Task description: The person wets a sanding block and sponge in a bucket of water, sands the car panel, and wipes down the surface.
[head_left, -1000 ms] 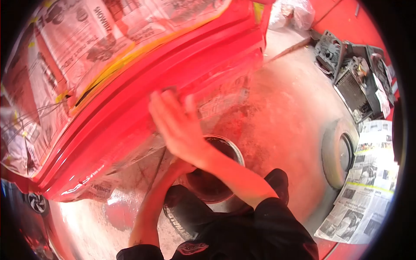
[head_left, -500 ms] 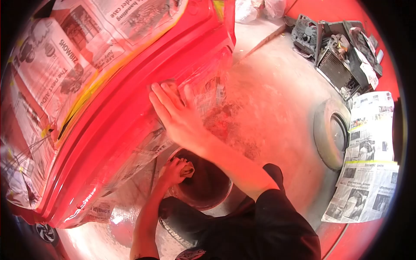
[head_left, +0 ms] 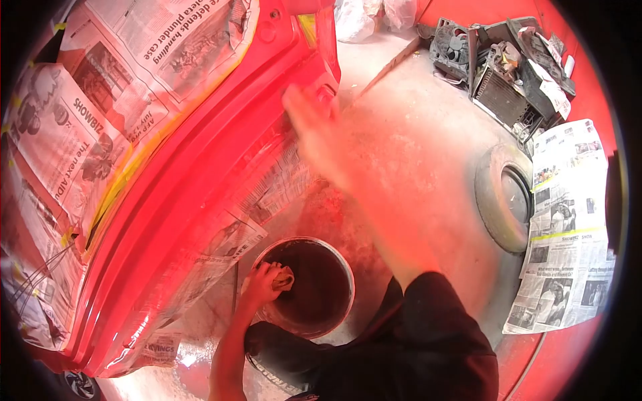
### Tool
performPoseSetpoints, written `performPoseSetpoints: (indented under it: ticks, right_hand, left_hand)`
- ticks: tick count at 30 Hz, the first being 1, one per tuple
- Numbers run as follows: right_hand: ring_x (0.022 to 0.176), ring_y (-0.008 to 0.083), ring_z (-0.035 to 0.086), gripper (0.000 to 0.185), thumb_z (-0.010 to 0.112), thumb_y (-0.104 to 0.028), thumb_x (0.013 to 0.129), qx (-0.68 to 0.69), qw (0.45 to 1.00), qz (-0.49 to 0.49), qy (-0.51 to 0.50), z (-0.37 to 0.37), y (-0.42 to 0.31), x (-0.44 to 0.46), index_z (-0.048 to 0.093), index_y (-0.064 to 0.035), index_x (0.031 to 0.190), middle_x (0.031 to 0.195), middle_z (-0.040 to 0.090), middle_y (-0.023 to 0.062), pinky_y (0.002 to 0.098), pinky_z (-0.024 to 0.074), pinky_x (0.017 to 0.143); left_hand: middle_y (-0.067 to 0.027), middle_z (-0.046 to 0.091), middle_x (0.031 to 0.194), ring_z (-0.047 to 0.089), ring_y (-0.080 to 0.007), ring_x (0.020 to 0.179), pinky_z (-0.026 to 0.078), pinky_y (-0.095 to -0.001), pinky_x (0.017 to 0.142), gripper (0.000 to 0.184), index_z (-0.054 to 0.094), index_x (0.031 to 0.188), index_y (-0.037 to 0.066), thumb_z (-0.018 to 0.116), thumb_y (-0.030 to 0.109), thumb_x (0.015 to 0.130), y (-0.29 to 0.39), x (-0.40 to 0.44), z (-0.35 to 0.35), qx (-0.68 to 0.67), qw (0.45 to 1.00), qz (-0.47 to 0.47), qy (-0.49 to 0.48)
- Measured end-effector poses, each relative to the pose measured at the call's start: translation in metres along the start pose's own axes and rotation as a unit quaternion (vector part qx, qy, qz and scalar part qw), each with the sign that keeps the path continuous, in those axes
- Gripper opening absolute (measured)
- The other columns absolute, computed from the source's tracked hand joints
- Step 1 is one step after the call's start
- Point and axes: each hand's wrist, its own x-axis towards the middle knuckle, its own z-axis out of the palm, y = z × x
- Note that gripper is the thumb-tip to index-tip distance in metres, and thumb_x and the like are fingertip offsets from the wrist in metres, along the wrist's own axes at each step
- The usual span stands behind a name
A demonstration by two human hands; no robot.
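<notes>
With the view read as a clock face, the right hand [head_left: 304, 120] now lies near 12 o'clock, farther along the red panel [head_left: 200, 170] towards its upper end than half a second ago, when it was nearer mid-length. This shift suggests that the work in hand runs lengthwise along the panel. The right fingers appear extended, but motion blur leaves it impossible to tell whether anything is under them. The left hand [head_left: 264, 284], at 7 o'clock, remains at the rim of the bucket [head_left: 351, 287], its fingers curled closed round a brownish wad [head_left: 284, 279]. The panel sweeps from 12 o'clock down to 8 o'clock; its surface is glossy and bright red, with long parallel ridges and pale highlights near the lower end. Yellow tape [head_left: 127, 172] and newspaper masking [head_left: 127, 100] border it towards 10 o'clock.
</notes>
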Motion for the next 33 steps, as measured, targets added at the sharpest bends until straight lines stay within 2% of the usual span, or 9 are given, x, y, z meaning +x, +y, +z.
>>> performPoseSetpoints:
  ticks: [5,8,9,14,18,25,28,31,33]
  right_hand:
    - [0.146,0.0367,0.041,0.064,0.054,-0.002,0.085,0.001,0.993,0.115,0.029,0.007,0.048,0.058,0.05,-0.0052,0.148,0.157,0.047,0.0142,0.0629,0.0248,0.121]
    - [0.146,0.0385,0.041,0.065,0.057,-0.002,0.083,-0.001,0.997,0.051,0.052,0.009,0.036,0.024,0.051,-0.0046,0.147,0.155,0.049,0.0144,0.063,0.0257,0.121]
    - [0.155,0.0292,0.027,0.072,0.053,0.001,0.087,0.024,0.995,0.095,-0.018,0.008,0.04,0.022,0.04,-0.0114,0.156,0.166,0.035,0.0065,0.0698,0.0204,0.12]
    - [0.151,0.0309,0.035,0.068,0.056,-0.001,0.085,0.032,0.984,0.176,-0.018,0.008,0.065,0.066,0.045,-0.0072,0.151,0.162,0.041,0.0103,0.066,0.0244,0.119]
    - [0.149,0.0319,0.039,0.064,0.058,-0.005,0.086,0.036,0.993,0.096,0.063,0.032,0.047,0.041,0.049,-0.0059,0.149,0.16,0.044,0.0113,0.0669,0.0273,0.117]
    - [0.153,0.0344,0.032,0.053,0.055,-0.026,0.103,0.067,0.993,-0.069,-0.063,-0.023,-0.073,-0.02,0.048,-0.0078,0.152,0.164,0.037,0.0132,0.0604,0.0193,0.124]
    - [0.152,0.0354,0.033,0.052,0.05,-0.034,0.106,0.007,0.999,0.011,-0.038,-0.012,-0.023,0.005,0.048,-0.0073,0.151,0.163,0.038,0.0135,0.0606,0.021,0.123]
    - [0.15,0.0358,0.036,0.046,0.053,-0.023,0.103,0.008,0.997,0.075,0.023,0.0,-0.034,0.013,0.053,-0.0023,0.144,0.159,0.043,0.0142,0.0643,0.0274,0.118]
    - [0.15,0.0357,0.036,0.048,0.056,-0.024,0.101,0.152,0.988,0.003,0.026,0.01,-0.083,-0.008,0.054,-0.0011,0.143,0.159,0.043,0.0163,0.0633,0.0268,0.119]
  left_hand:
    - [-0.009,0.059,0.108,0.062,-0.0345,0.101,0.051,-0.049,0.086,0.061,0.066,0.117,0.018,0.088,0.017,0.06,0.001,0.005,-0.007,0.01,1.0,0.02,-0.008]
    - [-0.0089,0.059,0.109,0.062,-0.0348,0.102,0.052,-0.0491,0.087,0.061,0.066,0.117,0.018,0.088,0.017,0.06,0.005,0.005,-0.009,0.018,1.0,0.008,-0.021]
    - [-0.009,0.06,0.11,0.062,-0.0342,0.105,0.051,-0.0486,0.089,0.061,0.067,0.118,0.017,0.088,0.018,0.061,0.005,0.005,-0.008,0.019,1.0,-0.002,-0.023]
    - [-0.0086,0.061,0.113,0.062,-0.0323,0.108,0.049,-0.0471,0.095,0.06,0.067,0.119,0.014,0.089,0.019,0.063,0.007,0.004,-0.01,0.022,1.0,-0.006,-0.022]
    - [-0.0084,0.06,0.113,0.062,-0.0317,0.106,0.05,-0.0476,0.093,0.061,0.066,0.12,0.014,0.089,0.02,0.063,0.003,0.004,-0.01,0.033,0.999,0.005,-0.027]
    - [-0.0065,0.059,0.112,0.059,-0.0297,0.109,0.048,-0.0492,0.092,0.06,0.065,0.119,0.014,0.087,0.02,0.064,0.0,-0.001,0.002,0.029,0.999,0.018,0.007]
    - [-0.0063,0.059,0.114,0.058,-0.0284,0.113,0.046,-0.0498,0.095,0.064,0.064,0.124,0.014,0.086,0.024,0.065,-0.001,0.0,0.002,0.049,0.997,0.053,0.001]
    - [-0.0064,0.059,0.118,0.057,-0.0277,0.115,0.045,-0.0496,0.097,0.066,0.063,0.128,0.013,0.086,0.027,0.067,-0.012,-0.001,0.006,0.066,0.995,0.068,-0.008]
    - [-0.0064,0.058,0.12,0.057,-0.0274,0.119,0.045,-0.0494,0.097,0.064,0.064,0.129,0.013,0.085,0.029,0.07,-0.013,-0.004,0.007,0.051,0.998,0.037,-0.02]
